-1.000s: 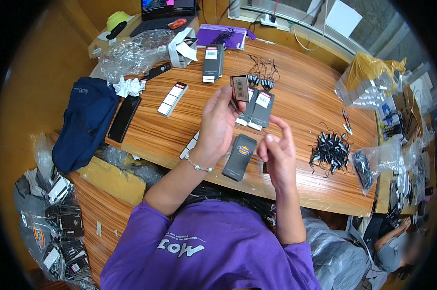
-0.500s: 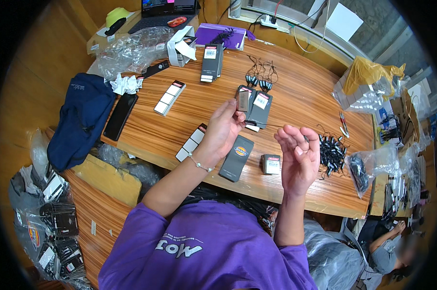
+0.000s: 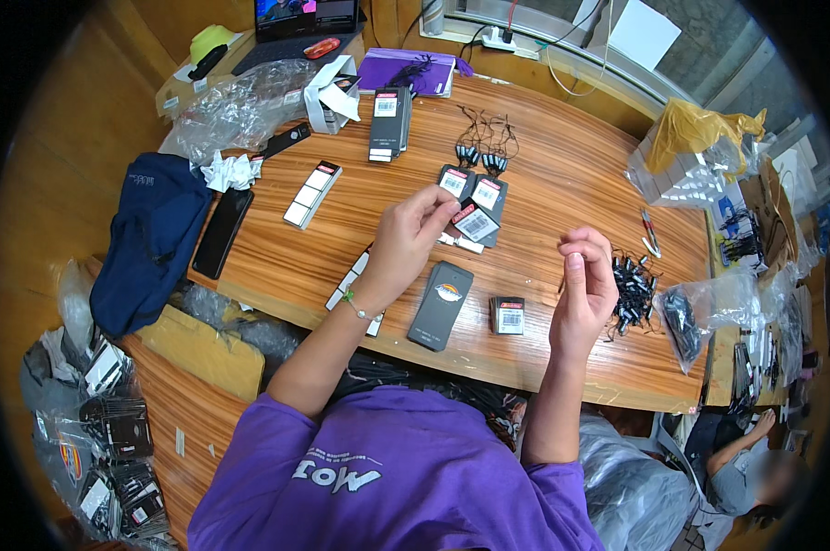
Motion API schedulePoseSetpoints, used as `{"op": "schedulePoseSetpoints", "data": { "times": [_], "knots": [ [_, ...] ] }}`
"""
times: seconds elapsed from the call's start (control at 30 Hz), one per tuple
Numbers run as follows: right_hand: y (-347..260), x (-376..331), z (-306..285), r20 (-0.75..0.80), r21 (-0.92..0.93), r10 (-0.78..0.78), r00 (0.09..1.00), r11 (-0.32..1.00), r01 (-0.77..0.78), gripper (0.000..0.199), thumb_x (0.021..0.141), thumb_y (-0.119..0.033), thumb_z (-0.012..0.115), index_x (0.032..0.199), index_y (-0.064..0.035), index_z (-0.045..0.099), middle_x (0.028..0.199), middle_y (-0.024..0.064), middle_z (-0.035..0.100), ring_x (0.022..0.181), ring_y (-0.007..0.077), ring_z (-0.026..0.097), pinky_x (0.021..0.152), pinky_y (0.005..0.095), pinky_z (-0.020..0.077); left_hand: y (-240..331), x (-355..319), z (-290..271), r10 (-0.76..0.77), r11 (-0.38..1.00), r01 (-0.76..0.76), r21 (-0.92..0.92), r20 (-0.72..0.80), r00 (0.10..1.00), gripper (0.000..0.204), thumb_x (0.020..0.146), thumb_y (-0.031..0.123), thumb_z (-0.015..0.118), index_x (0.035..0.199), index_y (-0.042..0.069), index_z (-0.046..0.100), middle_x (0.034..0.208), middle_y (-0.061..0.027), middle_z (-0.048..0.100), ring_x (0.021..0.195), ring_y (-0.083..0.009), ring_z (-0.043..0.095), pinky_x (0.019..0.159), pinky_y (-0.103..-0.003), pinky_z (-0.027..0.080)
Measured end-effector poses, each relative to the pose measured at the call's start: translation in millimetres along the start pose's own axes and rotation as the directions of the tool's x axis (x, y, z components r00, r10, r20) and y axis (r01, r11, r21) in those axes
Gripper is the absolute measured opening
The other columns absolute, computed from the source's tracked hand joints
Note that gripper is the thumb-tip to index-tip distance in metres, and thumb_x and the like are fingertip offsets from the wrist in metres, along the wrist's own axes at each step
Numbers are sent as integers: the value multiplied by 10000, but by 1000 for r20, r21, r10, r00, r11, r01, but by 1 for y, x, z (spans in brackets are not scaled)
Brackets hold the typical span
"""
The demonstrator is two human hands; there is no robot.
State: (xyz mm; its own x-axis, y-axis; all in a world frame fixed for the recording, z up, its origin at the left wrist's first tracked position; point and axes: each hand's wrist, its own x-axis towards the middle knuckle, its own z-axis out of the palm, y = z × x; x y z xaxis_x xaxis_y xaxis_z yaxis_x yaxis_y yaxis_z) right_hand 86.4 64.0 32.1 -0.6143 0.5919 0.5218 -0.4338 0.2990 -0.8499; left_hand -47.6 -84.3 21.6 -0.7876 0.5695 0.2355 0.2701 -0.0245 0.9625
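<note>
Between the thumb and fingers of my left hand (image 3: 409,237) is a small hang tag (image 3: 477,222) with a white barcode label and a red band. It is held over two stacks of dark grey tags (image 3: 489,195) topped with labels and black strings. My right hand (image 3: 584,292) is raised to the right, its fingers curled toward the thumb; whatever they hold, if anything, is too small to make out. Below and between my hands lie a long grey tag (image 3: 441,308) with a colourful emblem and a short stack of small labelled tags (image 3: 508,316).
A heap of black tag strings (image 3: 633,294) lies right of my right hand, near cutting pliers (image 3: 650,231). Label strips (image 3: 312,195), a phone (image 3: 222,233) and a blue pouch (image 3: 149,241) are left. A tag stack (image 3: 389,124) stands behind. Another person (image 3: 741,468) is at lower right.
The hang tag in my left hand has turned so its labelled face shows. My right hand has shifted right, its fingers more curled.
</note>
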Motion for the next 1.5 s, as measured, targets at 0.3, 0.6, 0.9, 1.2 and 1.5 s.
{"op": "schedulePoseSetpoints", "data": {
  "times": [0.3, 0.6, 0.9, 1.2, 1.5],
  "knots": [
    [-22, -8, 30, 227, 33, 215, 950, 973, -228, 197, 808, 36, 548, 1005, 26, 552, 772, 33, 552, 678, 63, 494, 613, 187, 394, 24, -12, 7, -6, 984, 16, -176, 58, 998, 145, 879, 109, 531, 910, -30, 558, 801, -63, 619, 714, -77, 596, 602, -213, 485],
    [-18, -11, 38, 176, 131, 239, 955, 956, -264, 169, 820, 34, 560, 972, 14, 490, 798, 47, 582, 727, 62, 541, 646, 178, 421, 27, -33, 17, 105, 929, -55, -366, 117, 988, 221, 812, 27, 599, 1025, -22, 569, 986, -88, 613, 907, -131, 590, 783, -249, 492],
    [-20, -17, 42, 213, 173, 229, 950, 948, -268, 158, 835, 37, 522, 986, 19, 482, 804, 68, 588, 736, 97, 569, 664, 208, 451, 30, -35, 15, 71, 966, -77, -248, -33, 997, 264, 809, -41, 572, 1072, -22, 577, 982, -84, 618, 882, -121, 595, 763, -231, 484],
    [-22, -20, 41, 177, 110, 219, 960, 964, -240, 347, 799, 61, 533, 1109, 12, 386, 731, 65, 587, 713, 92, 567, 661, 197, 430, 41, -39, 12, 314, 943, -310, 120, -13, 949, 130, 769, -34, 595, 895, -8, 614, 865, -91, 625, 780, -162, 623, 671, -253, 501],
    [-29, -19, 39, 182, 145, 239, 954, 953, -267, 366, 813, 60, 530, 1146, 24, 384, 744, 64, 591, 727, 95, 572, 667, 193, 438, 42, -38, 12, 397, 899, -403, 170, 69, 915, 147, 720, -47, 636, 851, 18, 643, 835, -80, 632, 787, -181, 609, 680, -269, 490]
  ]
}}
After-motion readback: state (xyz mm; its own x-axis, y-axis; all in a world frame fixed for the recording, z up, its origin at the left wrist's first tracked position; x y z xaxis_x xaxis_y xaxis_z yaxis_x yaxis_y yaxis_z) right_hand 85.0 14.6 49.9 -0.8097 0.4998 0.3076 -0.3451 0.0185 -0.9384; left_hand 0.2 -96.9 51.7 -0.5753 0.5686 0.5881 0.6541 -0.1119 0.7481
